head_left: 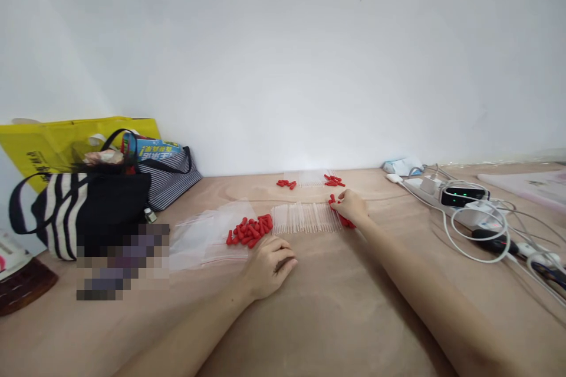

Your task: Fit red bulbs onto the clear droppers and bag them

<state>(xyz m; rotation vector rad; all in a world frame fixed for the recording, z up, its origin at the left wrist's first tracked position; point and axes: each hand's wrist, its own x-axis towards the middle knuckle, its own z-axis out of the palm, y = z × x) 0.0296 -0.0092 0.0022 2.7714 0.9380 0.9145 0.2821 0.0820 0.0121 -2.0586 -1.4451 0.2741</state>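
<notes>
My left hand (270,266) rests on the table with its fingers curled in, and nothing shows in them. Just behind it lies a heap of red rubber dropper bulbs (250,231), partly on flat clear plastic zip bags (194,241). A row of thin clear tubes (305,218) lies side by side between my hands. At its right end, my right hand (352,207) is closed, fingertips pinched at a red dropper bulb (333,200). More red bulbs (348,223) lie beneath that hand, partly hidden by it.
Nearer the wall lies another clear bag with tubes (310,178), red bulbs on both sides. A black striped bag (110,206) and a yellow bag (26,141) stand left. A power strip (424,191), tangled white cables (469,256) and a blue mask (402,166) lie right.
</notes>
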